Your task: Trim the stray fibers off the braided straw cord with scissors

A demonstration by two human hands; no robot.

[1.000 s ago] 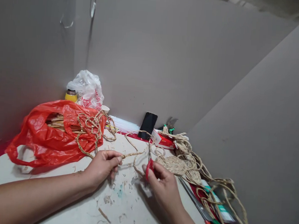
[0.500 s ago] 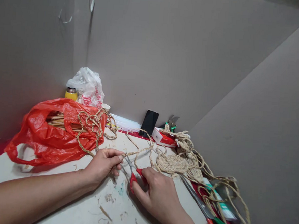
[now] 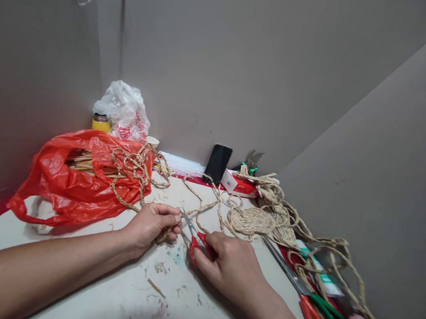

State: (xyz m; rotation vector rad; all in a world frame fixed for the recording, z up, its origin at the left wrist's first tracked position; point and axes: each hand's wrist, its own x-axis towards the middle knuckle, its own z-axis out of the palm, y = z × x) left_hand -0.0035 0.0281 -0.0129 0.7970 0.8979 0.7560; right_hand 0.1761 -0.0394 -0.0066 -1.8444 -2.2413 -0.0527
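Observation:
My left hand [image 3: 151,224] pinches a braided straw rope [image 3: 199,207] near the middle of the table. My right hand [image 3: 228,264] grips small red-handled scissors [image 3: 193,233], whose blades point up and left and meet the rope right at my left fingertips. The rope runs on from there, one way to a tangle on the red bag and the other way toward a coiled straw mat [image 3: 249,220] on the right.
A red plastic bag [image 3: 71,177] of sticks lies at the left, with a white bag [image 3: 124,110] and a yellow jar [image 3: 101,123] behind. A phone [image 3: 217,163] leans on the wall beside a red-white box [image 3: 239,185]. Large green-and-red-handled shears [image 3: 305,297] lie at right.
My right hand has swung the scissors from upright down toward my left hand; their blades now reach the rope at my left fingertips. The view has tilted down a little.

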